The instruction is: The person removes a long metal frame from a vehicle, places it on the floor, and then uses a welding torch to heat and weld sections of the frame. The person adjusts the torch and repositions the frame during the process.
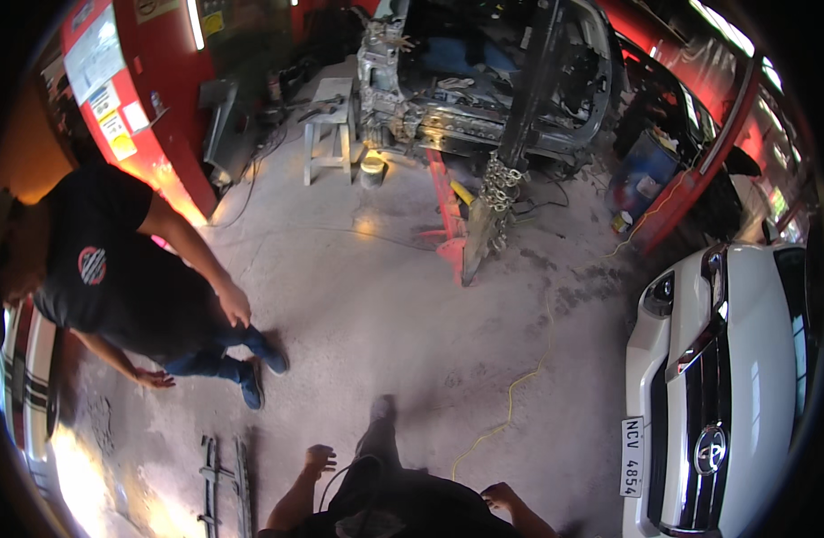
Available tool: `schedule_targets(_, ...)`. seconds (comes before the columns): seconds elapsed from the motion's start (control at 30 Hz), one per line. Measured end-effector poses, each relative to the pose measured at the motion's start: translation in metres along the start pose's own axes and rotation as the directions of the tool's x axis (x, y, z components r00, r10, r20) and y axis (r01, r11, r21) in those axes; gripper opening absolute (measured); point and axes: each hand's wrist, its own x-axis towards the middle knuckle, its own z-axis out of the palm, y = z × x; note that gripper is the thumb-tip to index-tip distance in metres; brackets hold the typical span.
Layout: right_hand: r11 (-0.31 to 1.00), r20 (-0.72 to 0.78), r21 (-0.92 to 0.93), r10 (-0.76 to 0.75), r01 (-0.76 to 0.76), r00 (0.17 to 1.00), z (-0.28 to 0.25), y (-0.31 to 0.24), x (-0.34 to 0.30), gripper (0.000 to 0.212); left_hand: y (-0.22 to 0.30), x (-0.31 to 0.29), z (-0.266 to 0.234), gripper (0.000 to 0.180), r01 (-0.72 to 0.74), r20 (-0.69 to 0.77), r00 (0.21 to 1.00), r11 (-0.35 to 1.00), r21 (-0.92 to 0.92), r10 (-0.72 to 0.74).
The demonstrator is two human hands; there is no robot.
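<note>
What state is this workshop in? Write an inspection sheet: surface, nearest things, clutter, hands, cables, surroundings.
Surface: grey concrete floor, with dark stains.
Nearest things: long, dark metal bars on the floor, left of the left hand.
Clutter: pale-grey bench bearing dark items; blue drum.
Hands: left loosely open, seemingly empty; right hand, grip unclear.
Cables: thin yellow cable winding across the floor.
Surroundings: stripped metal car body, silver chain, white car at right, co-worker in black T-shirt at left.
</note>
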Motion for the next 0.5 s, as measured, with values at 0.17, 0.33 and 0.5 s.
schedule_targets(0.17,0.946,-0.006,0.310,0.095,-0.089,0.995,-0.058,-0.046,0.039,0.045,0.147,0.080,0.024,0.024,-0.053,0.007,0.999,0.991,0.120,0.053)
schedule_targets(0.33,0.946,-0.171,0.321,0.088,-0.029,0.981,-0.099,-0.137,0.046,0.038,0.266,0.130,0.052,0.019,-0.051,0.054,0.998,0.953,0.299,0.037)
schedule_targets(0.5,0.817,-0.094,0.545,0.284,-0.190,0.954,-0.105,-0.138,0.075,0.027,0.351,0.182,0.095,0.018,-0.096,0.130,0.990,0.938,0.334,0.055)
